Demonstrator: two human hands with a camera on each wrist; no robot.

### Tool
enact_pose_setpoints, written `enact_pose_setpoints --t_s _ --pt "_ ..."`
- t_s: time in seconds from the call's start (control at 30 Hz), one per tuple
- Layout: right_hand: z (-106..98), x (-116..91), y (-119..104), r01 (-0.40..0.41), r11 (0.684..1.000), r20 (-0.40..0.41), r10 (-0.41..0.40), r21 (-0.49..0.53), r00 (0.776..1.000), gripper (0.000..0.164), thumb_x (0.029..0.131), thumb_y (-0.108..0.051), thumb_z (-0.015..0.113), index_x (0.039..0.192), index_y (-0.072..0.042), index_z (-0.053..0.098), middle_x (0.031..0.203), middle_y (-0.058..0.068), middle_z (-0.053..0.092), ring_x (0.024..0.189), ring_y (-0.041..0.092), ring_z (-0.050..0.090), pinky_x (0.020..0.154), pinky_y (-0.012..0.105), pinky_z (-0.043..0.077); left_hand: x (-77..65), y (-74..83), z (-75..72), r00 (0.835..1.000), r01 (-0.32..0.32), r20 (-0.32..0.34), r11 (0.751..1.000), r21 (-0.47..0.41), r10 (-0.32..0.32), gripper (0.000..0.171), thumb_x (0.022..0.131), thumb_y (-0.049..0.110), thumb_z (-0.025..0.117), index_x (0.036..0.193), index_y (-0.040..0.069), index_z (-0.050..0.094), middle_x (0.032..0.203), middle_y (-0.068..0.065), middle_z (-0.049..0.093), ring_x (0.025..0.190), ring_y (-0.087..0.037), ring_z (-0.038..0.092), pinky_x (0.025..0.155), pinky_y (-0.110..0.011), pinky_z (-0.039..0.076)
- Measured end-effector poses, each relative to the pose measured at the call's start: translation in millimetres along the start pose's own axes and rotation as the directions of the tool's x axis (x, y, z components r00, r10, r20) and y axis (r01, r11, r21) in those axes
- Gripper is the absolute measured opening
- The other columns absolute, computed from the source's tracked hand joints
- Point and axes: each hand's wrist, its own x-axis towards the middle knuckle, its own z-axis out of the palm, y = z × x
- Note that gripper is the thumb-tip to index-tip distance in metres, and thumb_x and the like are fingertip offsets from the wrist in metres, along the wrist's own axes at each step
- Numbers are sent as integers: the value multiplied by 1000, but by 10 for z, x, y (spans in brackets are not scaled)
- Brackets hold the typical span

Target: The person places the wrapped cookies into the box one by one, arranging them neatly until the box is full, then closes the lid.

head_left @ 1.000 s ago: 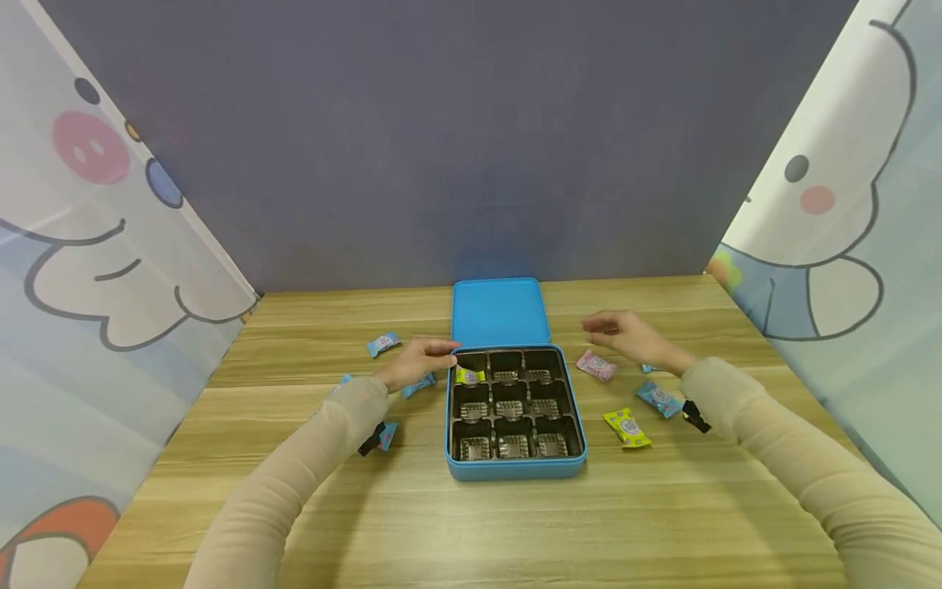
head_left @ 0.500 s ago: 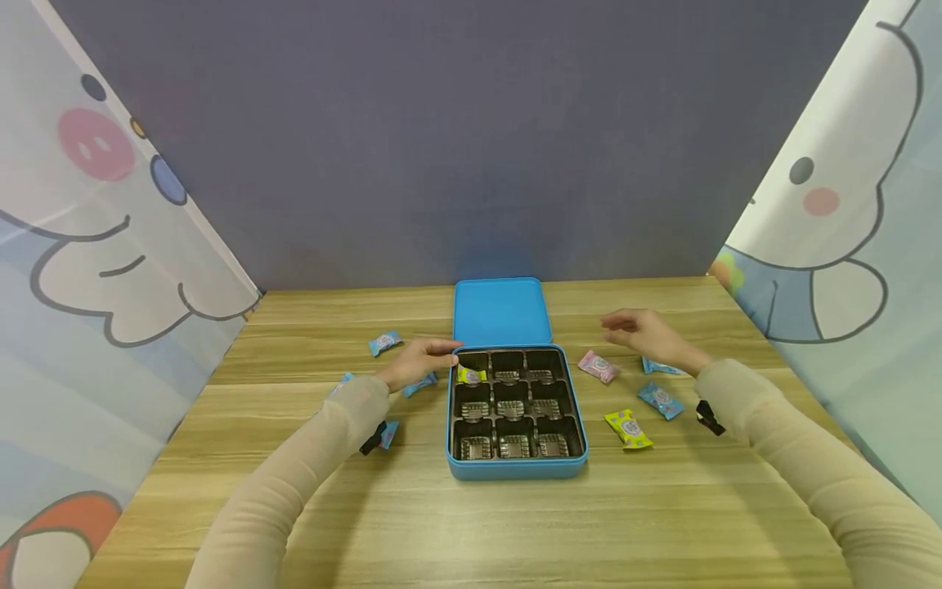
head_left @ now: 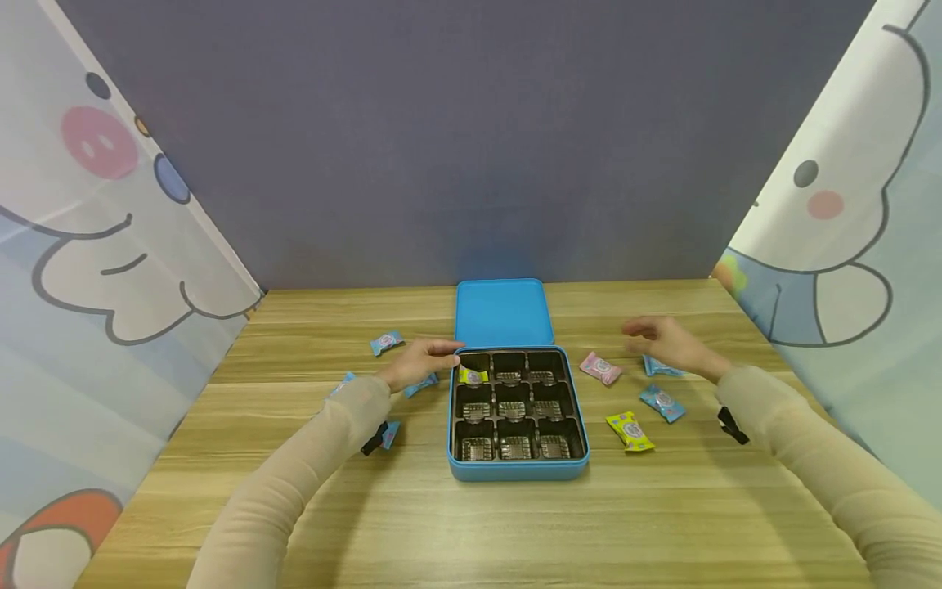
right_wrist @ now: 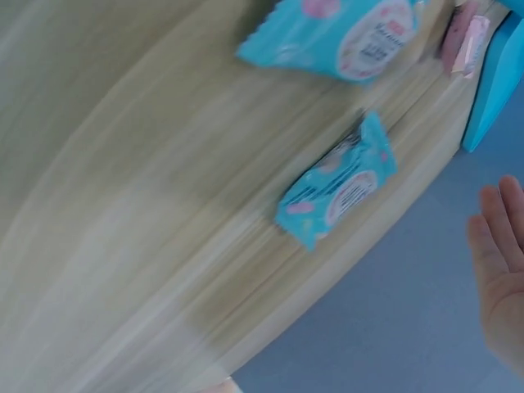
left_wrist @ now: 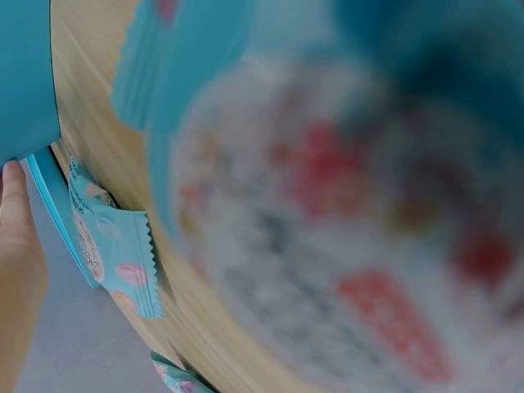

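A blue tin box (head_left: 518,470) with a dark nine-compartment insert (head_left: 511,409) stands mid-table, its flat blue lid (head_left: 503,312) folded out behind it. One yellow wrapped candy (head_left: 473,376) lies in its back-left compartment. My left hand (head_left: 421,362) rests at the box's back-left corner, fingers extended along the rim. In the left wrist view, a straight finger (left_wrist: 15,213) touches the blue wall. My right hand (head_left: 677,343) hovers over the table at the right, fingers loosely bent and holding nothing. Close by it lies a blue candy (head_left: 661,367), with another blue candy (head_left: 662,402) nearer me.
Right of the box lie a pink candy (head_left: 600,369) and a yellow candy (head_left: 630,431). Several blue candies, such as one blue-wrapped piece (head_left: 386,343), lie around my left forearm. A dark grey panel (head_left: 471,147) backs the wooden table (head_left: 471,532); printed curtains (head_left: 846,286) flank it.
My right hand has moved rightward, away from the box and the pink candy, uncovering the blue candy beneath it. My left hand stays at the box's corner.
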Motion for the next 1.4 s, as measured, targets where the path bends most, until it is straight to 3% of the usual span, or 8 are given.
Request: enact_pose_setpoints --t_s 0.2,0.57,0.77,0.9,1.4 --pt "-57 -56 47 -18 1000 2 18 -20 1000 46 88 -20 63 122 9 52 123 28 53 116 46 46 101 56 36 5 9 7 1000 13 -13 1000 -13 -13 47 95 22 52 138 8 42 144 -12 37 131 -30 37 107 -45 35" --pt "-94 -101 161 -20 997 17 21 -71 1000 43 86 -14 65 121 9 54 122 27 54 114 46 48 98 56 39 -18 37 16 1000 13 -13 1000 -25 -14 49 93 28 55 137 12 44 143 -9 39 130 -28 39 106 -44 36" --pt "-127 -149 239 -58 995 50 63 -84 997 46 86 -16 64 124 8 51 125 28 52 117 47 45 98 58 37 -7 24 24 1000 16 -11 999 -29 -16 47 95 21 52 138 6 41 144 -14 36 131 -32 37 107 -47 35" --pt "-135 -166 301 -80 993 52 85 -90 995 48 86 -18 65 125 7 51 125 27 52 117 48 44 98 59 36 -17 26 21 1000 19 -18 1000 -21 -19 47 94 24 53 137 9 43 143 -11 38 130 -30 38 106 -45 36" --pt "-75 -173 454 -59 987 93 74 -149 993 53 78 -18 72 121 5 54 121 28 55 114 51 45 94 62 38 -18 2 11 1000 8 -19 1000 -23 -8 50 91 33 56 136 14 46 143 -7 40 130 -26 40 106 -42 37"
